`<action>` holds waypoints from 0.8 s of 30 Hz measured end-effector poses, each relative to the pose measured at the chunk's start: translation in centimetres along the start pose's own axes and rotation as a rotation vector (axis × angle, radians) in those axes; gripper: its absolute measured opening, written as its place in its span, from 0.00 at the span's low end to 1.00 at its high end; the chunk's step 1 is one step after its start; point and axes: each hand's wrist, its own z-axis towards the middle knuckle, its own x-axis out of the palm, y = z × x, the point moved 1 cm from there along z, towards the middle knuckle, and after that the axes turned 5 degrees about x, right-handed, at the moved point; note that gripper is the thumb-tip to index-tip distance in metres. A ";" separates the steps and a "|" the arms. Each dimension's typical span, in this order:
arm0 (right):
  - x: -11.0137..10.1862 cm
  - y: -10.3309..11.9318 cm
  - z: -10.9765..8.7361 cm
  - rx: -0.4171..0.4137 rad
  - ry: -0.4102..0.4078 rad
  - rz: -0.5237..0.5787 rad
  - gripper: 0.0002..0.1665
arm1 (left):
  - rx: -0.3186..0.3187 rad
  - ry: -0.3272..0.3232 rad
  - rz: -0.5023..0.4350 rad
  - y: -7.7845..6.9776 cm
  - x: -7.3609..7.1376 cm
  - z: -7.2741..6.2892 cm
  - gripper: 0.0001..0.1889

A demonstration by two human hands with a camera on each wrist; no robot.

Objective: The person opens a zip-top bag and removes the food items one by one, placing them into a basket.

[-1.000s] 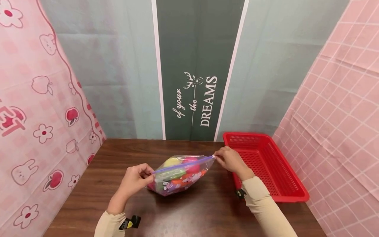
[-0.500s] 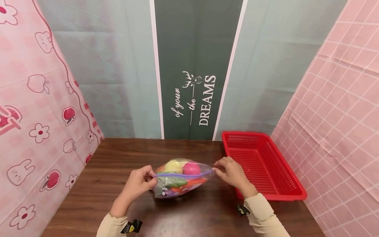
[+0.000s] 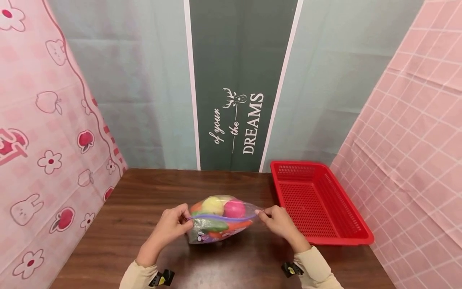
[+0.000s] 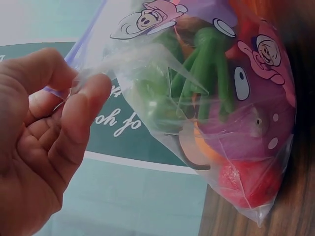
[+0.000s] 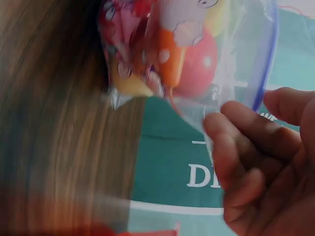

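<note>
A clear zip bag (image 3: 207,237) with a purple zip strip and printed cartoon figures stands on the wooden table. Through its plastic show a yellow round piece (image 3: 213,206), a pink ball (image 3: 234,208), a green piece (image 3: 215,225) and orange pieces. In the left wrist view, a purple piece (image 4: 246,118) and a red piece (image 4: 248,182) sit low in the bag. My left hand (image 3: 171,224) pinches the bag's left top corner between thumb and fingers. At the opposite end of the zip strip, my right hand (image 3: 279,224) pinches the right top corner.
A red perforated plastic basket (image 3: 350,208) stands on the right of the table (image 3: 144,188), close beyond my right hand. Curtains with printed patterns enclose the table at the back (image 3: 144,100) and both sides.
Both hands have brought the bag's top edge lower and nearer, the right hand dropping most. The zip strip, slanted before, now runs nearly level, and the yellow and pink pieces show behind it.
</note>
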 end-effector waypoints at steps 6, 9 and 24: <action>1.1 -0.2 0.1 0.081 0.163 0.287 0.19 | -0.038 0.047 -0.034 0.1 0.7 -0.3 0.14; 1.8 -0.3 0.3 0.113 0.201 0.417 0.18 | -0.044 0.059 -0.030 0.1 1.0 -0.2 0.13; 5.0 -0.6 2.7 0.311 -0.068 0.717 0.14 | -0.105 0.061 -0.044 -0.7 2.8 0.5 0.06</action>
